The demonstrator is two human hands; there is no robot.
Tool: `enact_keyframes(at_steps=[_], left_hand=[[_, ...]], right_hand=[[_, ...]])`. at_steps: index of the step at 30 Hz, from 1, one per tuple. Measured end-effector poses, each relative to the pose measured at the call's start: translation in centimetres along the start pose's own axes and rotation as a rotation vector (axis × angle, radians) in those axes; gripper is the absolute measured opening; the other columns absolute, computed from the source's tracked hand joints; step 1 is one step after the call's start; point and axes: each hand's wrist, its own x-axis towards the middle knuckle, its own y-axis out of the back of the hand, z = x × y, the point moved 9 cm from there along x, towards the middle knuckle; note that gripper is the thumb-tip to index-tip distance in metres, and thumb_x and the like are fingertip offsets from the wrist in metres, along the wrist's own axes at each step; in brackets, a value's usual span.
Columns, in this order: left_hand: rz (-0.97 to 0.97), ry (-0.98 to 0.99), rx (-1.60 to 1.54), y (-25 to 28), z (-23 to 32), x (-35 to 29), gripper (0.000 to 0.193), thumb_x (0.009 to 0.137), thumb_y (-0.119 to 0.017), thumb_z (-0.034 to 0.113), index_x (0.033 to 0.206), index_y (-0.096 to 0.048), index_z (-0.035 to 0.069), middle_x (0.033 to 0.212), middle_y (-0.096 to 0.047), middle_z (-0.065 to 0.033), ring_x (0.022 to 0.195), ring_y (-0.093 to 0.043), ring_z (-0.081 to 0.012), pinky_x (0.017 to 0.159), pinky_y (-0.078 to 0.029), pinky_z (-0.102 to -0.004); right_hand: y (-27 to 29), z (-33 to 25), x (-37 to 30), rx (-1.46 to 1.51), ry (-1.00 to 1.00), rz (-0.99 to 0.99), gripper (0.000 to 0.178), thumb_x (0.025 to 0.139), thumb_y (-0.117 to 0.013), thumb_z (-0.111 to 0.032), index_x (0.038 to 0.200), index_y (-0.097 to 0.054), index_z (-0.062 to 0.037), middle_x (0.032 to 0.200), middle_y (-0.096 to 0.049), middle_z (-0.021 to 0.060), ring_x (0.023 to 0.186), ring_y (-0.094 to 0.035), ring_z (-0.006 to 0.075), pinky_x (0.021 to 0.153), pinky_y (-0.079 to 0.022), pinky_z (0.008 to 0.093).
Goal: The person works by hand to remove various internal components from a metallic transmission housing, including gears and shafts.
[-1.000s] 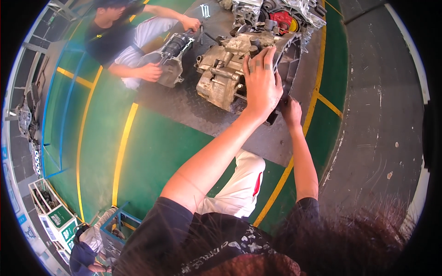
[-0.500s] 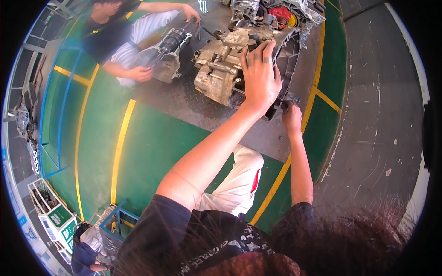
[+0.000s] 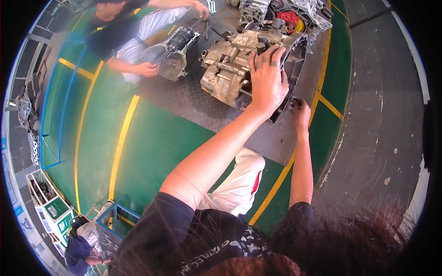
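**Dirty metal casing attended by both hands, with its main body in one piece**

The left hand (image 3: 268,87) is laid over the right side of the metal casing (image 3: 223,87), with its fingers apart and slightly bent; whether the edge is gripped by them cannot be told. The right hand (image 3: 301,114) is held low, just beside the near right end of the casing, with its fingers curled; whether something is grasped there cannot be told.

The casing is placed on the grey floor plate (image 3: 191,96), in front of the person. Its main body appears to be assembled, so the work on it is judged to be unfinished, but no loosened or tightened fastener can be made out, and what is left cannot be counted.

Farther away, a red part (image 3: 288,19) is seen among opened metal housings (image 3: 255,13). To the left, a geared shaft (image 3: 180,39) is seen over an open housing (image 3: 172,68); it seems to be handled by a co-worker (image 3: 108,34). Around the plate, green floor (image 3: 161,129) is crossed by yellow lines (image 3: 123,142).
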Motion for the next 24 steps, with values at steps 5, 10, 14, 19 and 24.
enact_keyframes(at_steps=[5, 10, 14, 19, 24], left_hand=[[-0.003, -0.019, -0.021, -0.1, 0.1, -0.2, 0.059, 0.082, -0.065, 0.001, 0.137, -0.046, 0.007, 0.134, -0.054, -0.0128, 0.127, -0.051, -0.0315, 0.118, -0.025, -0.0549], [-0.002, 0.012, -0.011, 0.0, -0.2, -0.2, 0.058, 0.083, -0.066, 0.003, 0.137, -0.048, 0.01, 0.135, -0.055, -0.0119, 0.126, -0.05, -0.0333, 0.117, -0.026, -0.0545], [-0.012, 0.005, 0.0, 0.0, -0.1, -0.1, 0.057, 0.083, -0.067, 0.004, 0.136, -0.049, 0.01, 0.135, -0.054, -0.0119, 0.128, -0.05, -0.0323, 0.117, -0.026, -0.0544], [-0.006, 0.014, -0.014, -0.1, -0.2, -0.1, 0.058, 0.082, -0.067, 0.003, 0.137, -0.048, 0.01, 0.134, -0.055, -0.0117, 0.126, -0.051, -0.0328, 0.117, -0.027, -0.055], [-0.001, 0.019, 0.0, -0.1, -0.4, -0.2, 0.059, 0.081, -0.067, 0.003, 0.137, -0.049, 0.011, 0.134, -0.055, -0.0117, 0.127, -0.051, -0.0328, 0.117, -0.027, -0.0546]], right_hand=[[-2.8, 0.6, 0.0, -0.09, 0.047, -0.175, 0.016, 0.097, -0.06, -0.012, 0.104, -0.067, 0.0001, 0.098, -0.071, 0.0238, 0.096, -0.067, 0.0442, 0.079, -0.054, 0.0467], [-0.3, -0.5, -0.8, 0.186, 0.081, 0.125, 0.017, 0.095, -0.055, -0.006, 0.105, -0.069, -0.0011, 0.102, -0.071, 0.0219, 0.098, -0.067, 0.0425, 0.083, -0.053, 0.0467], [-2.0, -1.6, -0.9, -0.062, 0.094, -0.023, 0.017, 0.096, -0.056, -0.005, 0.105, -0.07, -0.0008, 0.097, -0.072, 0.0193, 0.09, -0.069, 0.0397, 0.081, -0.053, 0.0441], [-1.7, -1.7, -1.3, -0.092, 0.187, 0.029, 0.019, 0.095, -0.056, -0.007, 0.106, -0.072, -0.0048, 0.097, -0.072, 0.0197, 0.092, -0.069, 0.0391, 0.081, -0.053, 0.0439], [-0.6, 0.6, -2.4, 0.106, 0.029, 0.17, 0.021, 0.096, -0.058, -0.009, 0.114, -0.069, -0.0042, 0.101, -0.072, 0.0199, 0.09, -0.071, 0.0358, 0.081, -0.054, 0.0414]])
